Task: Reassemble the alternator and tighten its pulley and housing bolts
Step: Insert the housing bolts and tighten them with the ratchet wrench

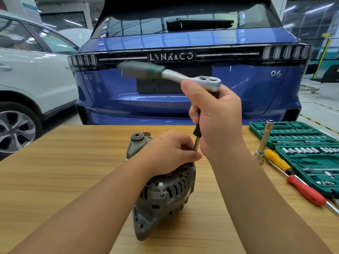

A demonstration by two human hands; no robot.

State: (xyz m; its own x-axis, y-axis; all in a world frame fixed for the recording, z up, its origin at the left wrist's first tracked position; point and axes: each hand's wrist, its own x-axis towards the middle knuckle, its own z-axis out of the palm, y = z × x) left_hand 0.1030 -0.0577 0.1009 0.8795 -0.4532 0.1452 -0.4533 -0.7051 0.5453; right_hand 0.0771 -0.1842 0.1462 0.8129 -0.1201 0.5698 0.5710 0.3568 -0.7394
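The alternator (pixel 163 197) lies on the table (pixel 55 171) under the left hand (pixel 168 151), whose fingers pinch the extension bar (pixel 196 142) near its lower end. Above, the right hand (pixel 218 121) grips the bar's upper part below the ratchet (pixel 183 76), whose handle is blurred, perhaps swinging. Right of the hands lies an open socket set (pixel 300 143).

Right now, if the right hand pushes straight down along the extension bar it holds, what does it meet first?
Probably the left hand, whose fingers pinch the bar just above the alternator; depth is unclear.
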